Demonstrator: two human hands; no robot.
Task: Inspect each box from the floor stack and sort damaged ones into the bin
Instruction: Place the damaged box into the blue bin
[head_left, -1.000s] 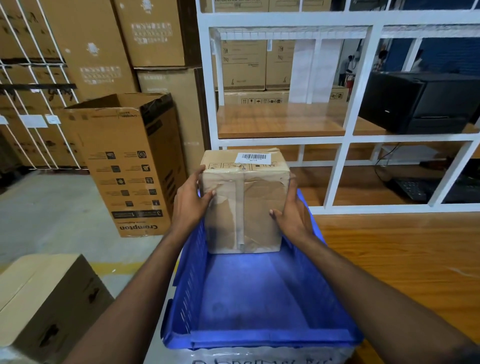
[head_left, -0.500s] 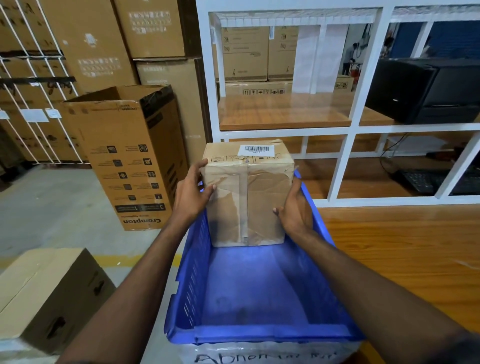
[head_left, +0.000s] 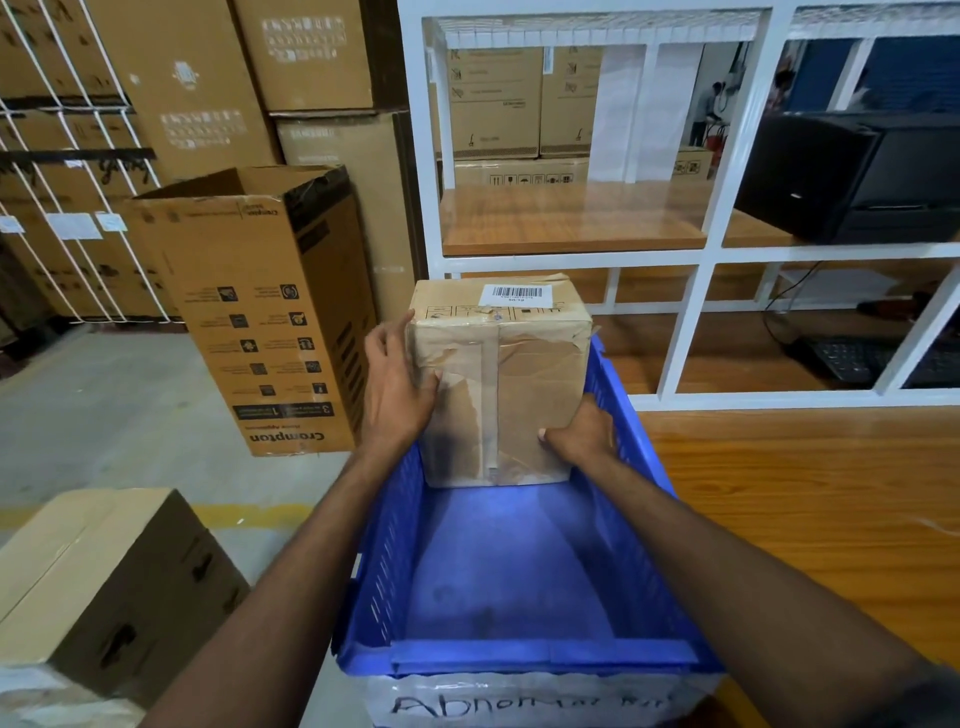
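Your left hand and right hand grip the crumpled brown cardboard box (barcode label uppermost) inside the blue plastic bin.

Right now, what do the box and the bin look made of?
The box looks like matte brown cardboard, creased, under glossy wrinkled clear tape, with a paper label. The bin seems moulded blue plastic: slight sheen, slotted walls.

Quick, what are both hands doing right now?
Left hand: holding the taped brown cardboard box by its left side.
Right hand: holding the same box's lower right side.
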